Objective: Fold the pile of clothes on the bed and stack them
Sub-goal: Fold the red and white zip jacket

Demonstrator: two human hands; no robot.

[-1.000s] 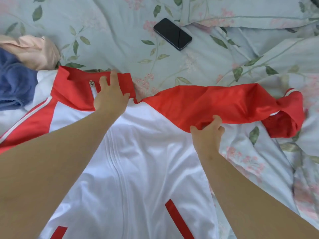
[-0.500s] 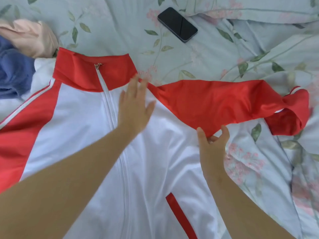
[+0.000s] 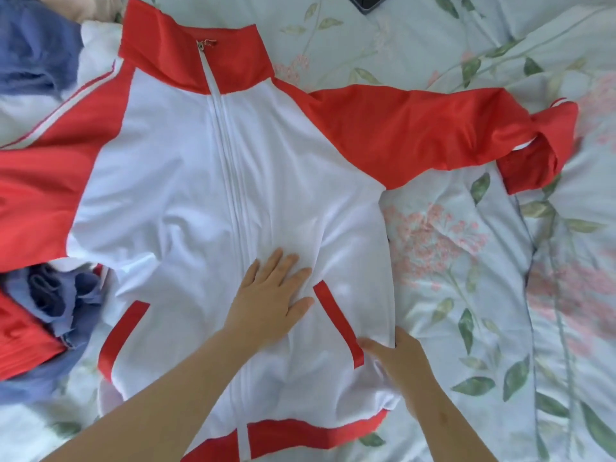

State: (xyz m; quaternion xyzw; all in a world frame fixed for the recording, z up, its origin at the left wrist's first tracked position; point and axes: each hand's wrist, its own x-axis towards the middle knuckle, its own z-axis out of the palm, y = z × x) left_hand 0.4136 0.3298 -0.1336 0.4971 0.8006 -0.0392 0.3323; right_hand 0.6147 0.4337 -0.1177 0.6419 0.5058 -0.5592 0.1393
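Head view: our left hand [image 3: 270,301] flat, fingers straight, pressing jacket [image 3: 186,181] front; our right hand [image 3: 400,361], 5 o'clock from it, pinching jacket's side edge.

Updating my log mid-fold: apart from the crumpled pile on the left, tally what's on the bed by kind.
red-and-white zip jacket: 1
phone, cut off at the top edge: 1
hands on the jacket: 2 (left hand, right hand)
Total: 4
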